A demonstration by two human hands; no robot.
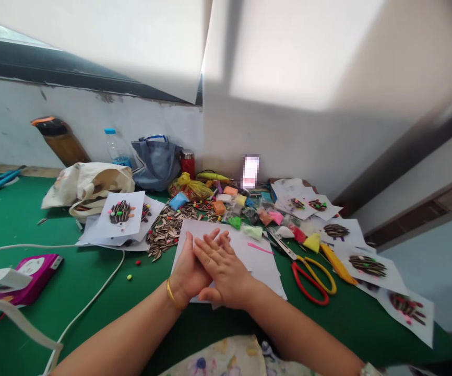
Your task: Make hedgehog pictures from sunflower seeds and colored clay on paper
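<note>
Above a stack of white paper point(263, 277), my two hands meet palm to palm. My left hand point(189, 269), with a gold bangle point(174, 295) at its wrist, lies underneath with the palm turned up. My right hand point(226, 271) lies flat across it, fingers stretched out. Whatever may be between the palms is hidden. A thin pink strip point(260, 248) lies on the paper to the right of my hands. Just left of the paper spreads a pile of striped sunflower seeds point(167, 227).
Scissors point(308, 271) and a yellow cutter point(337, 265) lie to the right, near sheets with seed pictures point(367, 265). Small bags of coloured clay point(252, 231) fill the back. A white cable point(104, 292) crosses the green table at left. Behind stand a blue bag point(157, 162) and bottle point(115, 149).
</note>
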